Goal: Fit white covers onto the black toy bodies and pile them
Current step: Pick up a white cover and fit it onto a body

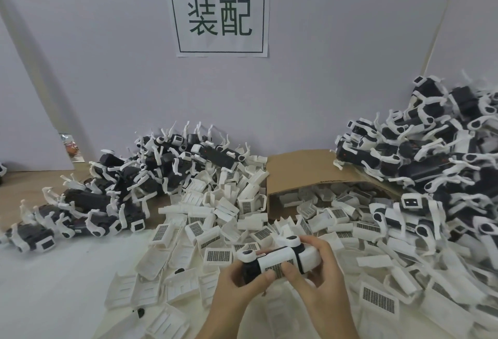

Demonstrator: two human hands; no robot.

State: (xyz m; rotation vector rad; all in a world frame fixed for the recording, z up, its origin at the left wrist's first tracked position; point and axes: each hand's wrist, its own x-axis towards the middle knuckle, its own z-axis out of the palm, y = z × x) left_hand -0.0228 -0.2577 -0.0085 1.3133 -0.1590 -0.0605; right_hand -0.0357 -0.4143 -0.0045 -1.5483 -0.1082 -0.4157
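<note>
While the left hand (237, 284) grips the toy (250, 270) by its black end and the right hand (320, 284) wraps the white end, thumb on the cover (285, 255), the toy is held low in the middle over the loose covers (215, 220). Its long axis runs left to right, tipped slightly up to the right. For piling, the right heap (431, 166) looks nearer, beside the right hand; the left heap (102, 198) lies well apart.

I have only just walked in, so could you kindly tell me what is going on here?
A person's left hand and right hand grip a black toy body with a white cover on it. Around them loose white covers lie spread and spill from a tipped cardboard box. One toy heap lies at left, another at right.
</note>
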